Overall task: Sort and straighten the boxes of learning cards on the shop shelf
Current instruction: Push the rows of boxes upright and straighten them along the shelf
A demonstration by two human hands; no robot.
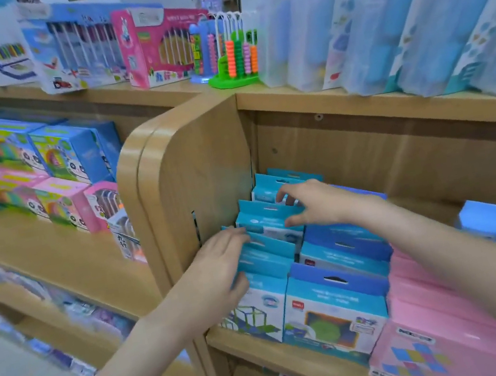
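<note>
The left hand (219, 258) lies with its fingers nearly straight against the left side of a row of teal cardboard boxes (267, 250), thumb under one flap. The right hand (311, 203) pinches the top flap of a box further back. The flat boxes stand upright, fronts facing out, filed front to back on the wooden shelf (249, 338), beside blue boxes (346, 273) and pink boxes (428, 334).
</note>
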